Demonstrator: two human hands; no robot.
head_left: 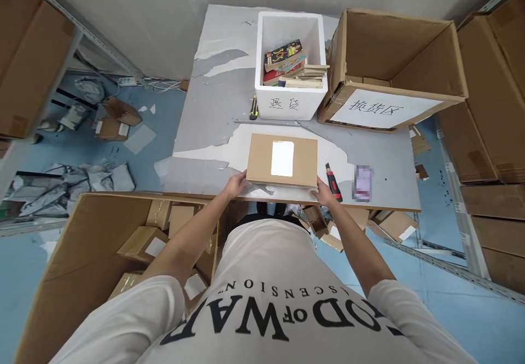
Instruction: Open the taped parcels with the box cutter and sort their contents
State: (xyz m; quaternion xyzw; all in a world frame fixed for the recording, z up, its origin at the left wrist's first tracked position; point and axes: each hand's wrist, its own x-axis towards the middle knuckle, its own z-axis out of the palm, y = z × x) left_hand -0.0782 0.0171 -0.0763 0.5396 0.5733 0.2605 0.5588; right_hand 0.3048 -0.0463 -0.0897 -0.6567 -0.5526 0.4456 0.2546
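A closed brown cardboard box (262,159) with a white label (282,159) lies near the front edge of the table (221,93). My left hand (236,185) grips its lower left corner, fingers against the side. At the lower right corner, my right hand (324,193) holds the same box, its fingertips partly hidden. Just right of that hand is a red and black utility knife (333,182). Farther right lies a blurred-out purple item (363,183). A yellow and black utility knife (254,108) rests behind the box, to its left.
A white foam box (305,107) of books (284,56) stands at the back, beside a large open carton (402,52) with a handwritten sign. Below left, a big carton (94,232) holds several parcels (143,243). Grey plastic bags (88,180) lie left; stacked cartons (484,90) stand right.
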